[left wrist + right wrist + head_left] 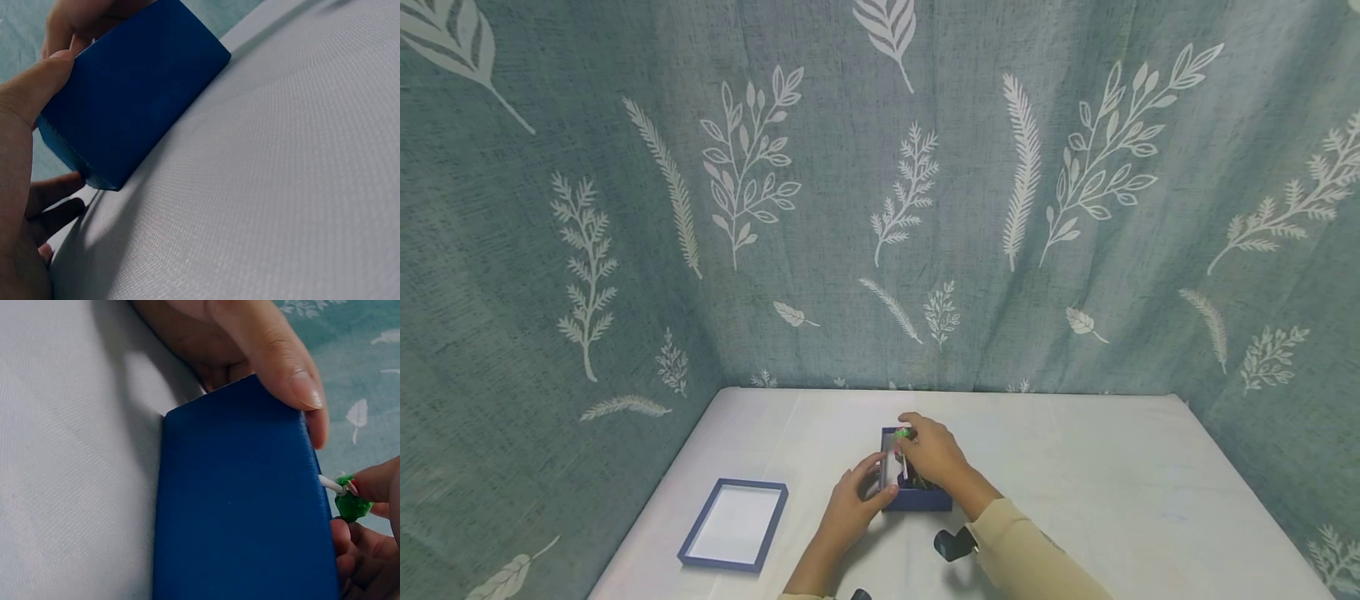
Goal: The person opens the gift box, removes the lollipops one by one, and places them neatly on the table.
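Note:
A blue open-topped box (919,501) stands on the white table, several dark things inside it partly hidden by the right hand. My left hand (848,502) grips the box's near left corner, thumb (55,70) at the top rim and fingers along the side. Over the box, my right hand (937,455) pinches a lollipop (354,506) with a green wrapper and a white stick. The stick points toward the inside of the box, and its end is hidden behind the wall in the right wrist view.
A shallow blue-rimmed lid (722,565) with a white inside lies on the table (1112,483) to the left. Behind the table hangs a green-grey curtain (835,208) with white leaf prints. A dark wrist device (955,545) sits under the right sleeve.

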`<state>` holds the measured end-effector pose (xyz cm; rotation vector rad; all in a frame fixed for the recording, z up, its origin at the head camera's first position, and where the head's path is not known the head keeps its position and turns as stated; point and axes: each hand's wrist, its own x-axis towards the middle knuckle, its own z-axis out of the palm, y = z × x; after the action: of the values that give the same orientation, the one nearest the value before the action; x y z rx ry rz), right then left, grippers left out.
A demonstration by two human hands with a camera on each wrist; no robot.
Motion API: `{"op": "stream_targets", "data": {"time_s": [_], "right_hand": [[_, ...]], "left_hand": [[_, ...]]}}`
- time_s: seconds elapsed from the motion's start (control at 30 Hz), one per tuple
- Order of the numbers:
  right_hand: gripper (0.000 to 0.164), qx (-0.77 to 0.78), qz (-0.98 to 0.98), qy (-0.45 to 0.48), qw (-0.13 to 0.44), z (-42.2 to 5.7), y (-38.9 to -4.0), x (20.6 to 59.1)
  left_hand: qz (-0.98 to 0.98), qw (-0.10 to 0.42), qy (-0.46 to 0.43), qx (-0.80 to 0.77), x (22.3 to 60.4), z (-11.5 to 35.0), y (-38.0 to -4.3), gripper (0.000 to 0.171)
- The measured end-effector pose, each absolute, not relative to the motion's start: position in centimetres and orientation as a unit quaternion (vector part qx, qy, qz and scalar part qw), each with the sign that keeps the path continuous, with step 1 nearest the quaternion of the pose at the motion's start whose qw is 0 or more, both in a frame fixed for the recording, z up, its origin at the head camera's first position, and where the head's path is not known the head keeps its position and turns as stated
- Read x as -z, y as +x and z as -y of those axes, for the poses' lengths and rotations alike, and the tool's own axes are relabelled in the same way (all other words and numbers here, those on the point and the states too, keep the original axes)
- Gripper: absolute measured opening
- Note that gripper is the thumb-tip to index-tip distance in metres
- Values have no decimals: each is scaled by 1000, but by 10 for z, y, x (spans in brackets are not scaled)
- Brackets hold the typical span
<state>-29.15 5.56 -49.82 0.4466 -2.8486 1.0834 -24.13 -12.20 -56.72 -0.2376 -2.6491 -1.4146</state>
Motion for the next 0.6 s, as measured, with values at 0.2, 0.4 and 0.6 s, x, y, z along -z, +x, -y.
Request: {"op": "stream_targets", "data": {"time_s": [0.2,0.4,0.6], "right_hand": [[33,-383,912,142,38,-64,-289,492],[30,-393,910,127,46,-74,-289,487],[27,-405,906,107,52,-84,-289,486]], "left_hand": [[874,68,-92,472,568,123,-242,60],[877,64,-91,467,570,122,-244,58],[876,72,-104,466,568,123,-242,58]]}}
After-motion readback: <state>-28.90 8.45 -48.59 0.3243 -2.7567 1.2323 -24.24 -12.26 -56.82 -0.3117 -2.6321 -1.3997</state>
